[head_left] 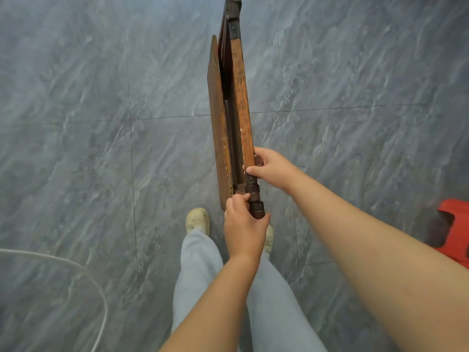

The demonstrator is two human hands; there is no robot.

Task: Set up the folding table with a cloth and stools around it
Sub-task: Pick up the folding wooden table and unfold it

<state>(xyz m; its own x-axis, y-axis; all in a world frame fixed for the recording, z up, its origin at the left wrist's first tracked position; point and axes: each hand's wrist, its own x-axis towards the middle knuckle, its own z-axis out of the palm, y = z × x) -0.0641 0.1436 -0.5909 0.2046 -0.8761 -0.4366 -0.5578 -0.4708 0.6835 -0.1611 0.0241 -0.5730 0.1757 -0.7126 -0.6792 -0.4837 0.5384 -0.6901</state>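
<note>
My bare right forearm (368, 262) crosses the near right of the view, with my pale blue jeans (203, 288) and cream shoes (198, 221) below it on the grey marbled tile floor (88, 123). My left hand (245, 228) holds the dark, turned end of a leg (256, 207) of the brown wooden folding table (241, 97), fingers and thumb wrapped round it. My right hand (271, 168) sits just beyond, thumb on the near face of the long wooden rail and fingers curled behind it. The table is shut flat and I see it edge-on: the thin tabletop panel (215, 110) is on the left, legs and rails are packed against it, and the whole thing runs away from me towards the far edge of the floor. Its far end leaves the view, so I cannot tell whether it rests on the tiles or hangs. I judge the task barely begun. The table is in hand, but the legs are not opened and nothing stands. One red plastic stool (454, 229) sits at the right edge of the floor, well apart from the table and partly cut off. A white cord (76, 269) curves over the near left corner. I see no cloth, so unfolding, covering and placing the stools all remain.
</note>
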